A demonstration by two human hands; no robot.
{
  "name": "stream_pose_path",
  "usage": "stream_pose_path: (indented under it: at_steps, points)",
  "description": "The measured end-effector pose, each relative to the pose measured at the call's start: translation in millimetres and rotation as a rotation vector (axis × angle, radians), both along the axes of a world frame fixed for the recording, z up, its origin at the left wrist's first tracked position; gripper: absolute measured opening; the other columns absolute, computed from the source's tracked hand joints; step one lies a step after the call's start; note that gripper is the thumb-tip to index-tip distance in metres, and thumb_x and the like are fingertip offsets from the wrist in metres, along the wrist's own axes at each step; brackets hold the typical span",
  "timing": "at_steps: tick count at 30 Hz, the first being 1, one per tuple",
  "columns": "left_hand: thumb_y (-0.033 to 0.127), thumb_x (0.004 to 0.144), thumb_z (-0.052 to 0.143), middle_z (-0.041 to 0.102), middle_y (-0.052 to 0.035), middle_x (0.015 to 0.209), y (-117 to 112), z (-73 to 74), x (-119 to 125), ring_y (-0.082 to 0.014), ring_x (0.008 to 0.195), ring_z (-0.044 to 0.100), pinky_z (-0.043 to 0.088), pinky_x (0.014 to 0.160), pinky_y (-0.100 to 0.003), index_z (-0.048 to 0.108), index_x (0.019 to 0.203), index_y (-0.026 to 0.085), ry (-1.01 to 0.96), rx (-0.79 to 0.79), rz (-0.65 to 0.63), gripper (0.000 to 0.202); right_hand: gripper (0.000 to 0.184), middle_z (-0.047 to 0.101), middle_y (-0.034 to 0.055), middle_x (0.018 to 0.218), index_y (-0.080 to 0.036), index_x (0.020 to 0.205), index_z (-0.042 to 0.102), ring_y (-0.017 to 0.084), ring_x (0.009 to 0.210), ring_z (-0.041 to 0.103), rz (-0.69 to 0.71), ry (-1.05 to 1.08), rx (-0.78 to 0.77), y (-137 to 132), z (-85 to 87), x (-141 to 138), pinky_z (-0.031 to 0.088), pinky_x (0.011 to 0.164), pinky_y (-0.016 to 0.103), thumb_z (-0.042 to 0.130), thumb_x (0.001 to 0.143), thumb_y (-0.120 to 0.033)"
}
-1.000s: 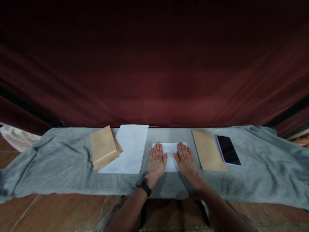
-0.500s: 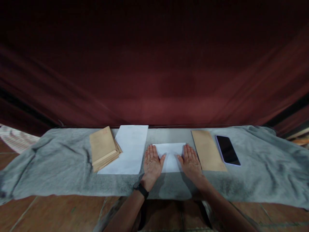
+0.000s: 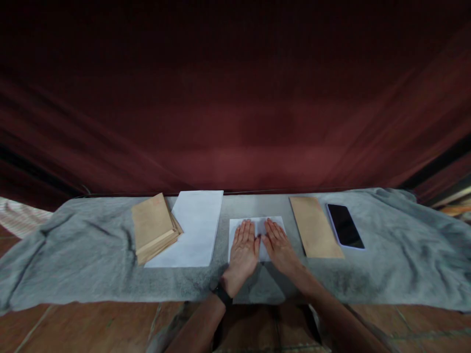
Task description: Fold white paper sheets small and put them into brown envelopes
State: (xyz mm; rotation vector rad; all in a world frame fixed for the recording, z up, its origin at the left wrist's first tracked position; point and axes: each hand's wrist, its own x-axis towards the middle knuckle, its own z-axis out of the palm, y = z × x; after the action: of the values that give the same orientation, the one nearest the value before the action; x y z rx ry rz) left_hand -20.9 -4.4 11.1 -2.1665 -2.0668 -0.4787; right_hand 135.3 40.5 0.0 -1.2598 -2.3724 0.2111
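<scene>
Left hand point(image 3: 244, 251) and right hand point(image 3: 280, 247) lie palm-down, each grip flat and unclosed, on white rectangular paper point(image 3: 263, 253) on grey cloth point(image 3: 401, 255), between larger white sheets point(image 3: 200, 225) and a brown rectangular envelope point(image 3: 316, 228)

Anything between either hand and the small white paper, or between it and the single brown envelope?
Left hand and right hand both lie on the small white paper, nothing visible between. Toward the single brown envelope: just grey cloth, with the right hand's outer edge over part of it.
</scene>
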Motion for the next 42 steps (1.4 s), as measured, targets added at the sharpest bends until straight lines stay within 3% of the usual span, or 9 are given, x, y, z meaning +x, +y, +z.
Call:
stream_pose_path:
  at_steps: [3,6,14,21,28,37,42]
  points:
    - [0.018,0.101,0.027,0.036,-0.0171,0.163,3,-7.3,11,-0.0234,0.154,0.027,0.032,0.125,-0.045,0.035,0.155,0.003,0.04,-0.062,-0.082,0.056,0.059,0.041,0.0129,0.161,-0.012,0.159,0.035,0.023,0.152,0.034,0.064,-0.011,-0.078,-2,5.4,-14,0.029,0.125,0.046,0.02,0.108,-0.039]
    - [0.016,0.1,0.028,0.035,-0.0153,0.164,5,-12.1,12,-0.0223,0.154,0.027,0.03,0.126,-0.045,0.033,0.156,0.005,0.048,-0.089,-0.079,0.058,0.06,0.042,0.0127,0.161,-0.01,0.156,0.041,0.022,0.152,0.034,0.033,-0.05,-0.093,-1,7.1,-19,0.026,0.126,0.044,0.018,0.109,-0.041]
    - [0.021,0.102,0.028,0.037,-0.0083,0.164,14,-5.4,-2,-0.0216,0.154,0.028,0.026,0.127,-0.048,0.034,0.159,0.016,0.022,-0.097,-0.013,0.058,0.053,0.042,0.0081,0.161,-0.02,0.155,0.044,0.025,0.15,0.036,-0.008,-0.152,0.045,13,2.9,-14,0.026,0.124,0.049,0.025,0.109,-0.038]
    - [0.027,0.104,0.027,0.035,-0.0138,0.164,18,5.6,-12,-0.0224,0.155,0.026,0.024,0.127,-0.046,0.037,0.156,0.008,0.042,-0.129,0.073,0.057,0.055,0.042,0.0161,0.159,-0.01,0.154,0.044,0.029,0.147,0.041,-0.093,-0.137,0.143,15,-4.0,-16,0.03,0.121,0.049,0.034,0.108,-0.039]
    - [0.034,0.104,0.03,0.035,-0.0167,0.163,13,0.7,-19,-0.0256,0.154,0.029,0.027,0.126,-0.046,0.039,0.155,0.005,0.046,-0.104,0.142,0.059,0.06,0.045,0.0207,0.156,-0.007,0.157,0.037,0.03,0.147,0.041,-0.142,-0.098,0.177,16,-11.0,-3,0.033,0.119,0.053,0.035,0.108,-0.04]
    - [0.037,0.104,0.031,0.037,-0.0196,0.162,6,-4.0,-26,-0.0282,0.153,0.029,0.029,0.125,-0.047,0.036,0.155,0.002,0.044,-0.08,0.21,0.062,0.067,0.045,0.0252,0.155,0.001,0.152,0.041,0.034,0.145,0.043,-0.193,-0.12,0.217,14,-15.8,10,0.033,0.118,0.05,0.026,0.108,-0.048]
    - [0.041,0.104,0.031,0.04,-0.0211,0.16,2,-6.2,-30,-0.0304,0.152,0.032,0.033,0.123,-0.05,0.036,0.156,0.003,0.035,-0.043,0.24,0.064,0.066,0.043,0.0255,0.157,0.001,0.152,0.04,0.033,0.146,0.041,-0.21,-0.12,0.227,10,-17.5,18,0.033,0.118,0.049,0.03,0.108,-0.047]
